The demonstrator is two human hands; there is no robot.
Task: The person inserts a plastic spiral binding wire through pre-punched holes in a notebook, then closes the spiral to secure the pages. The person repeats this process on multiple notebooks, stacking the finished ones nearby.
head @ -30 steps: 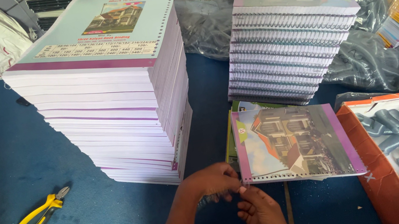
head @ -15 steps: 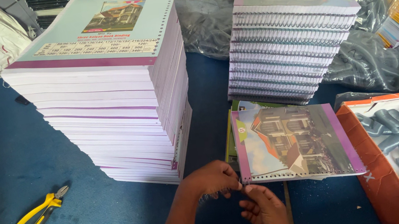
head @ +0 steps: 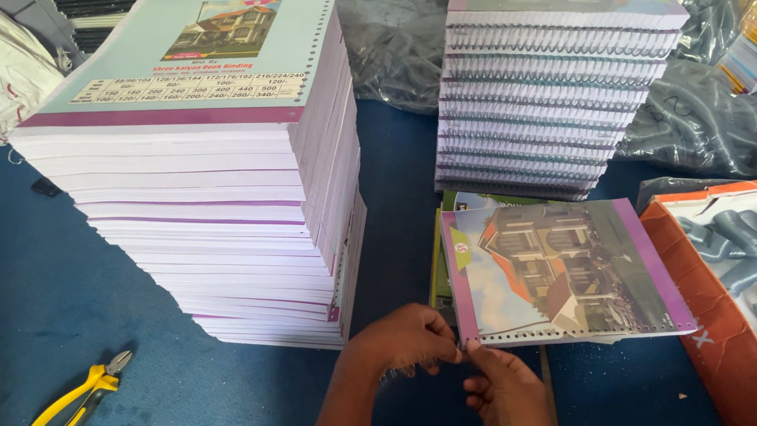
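Moved: right hand has slid up under the notebook corner.
Left hand: fingers pinched on the punched edge.
Right hand: fingertips together on that edge.

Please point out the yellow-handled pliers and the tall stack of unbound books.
yellow-handled pliers (head: 74, 401), head view, on the yellow handles.
tall stack of unbound books (head: 208, 220), head view, on the white page edges.

Narrow gap between notebook stacks
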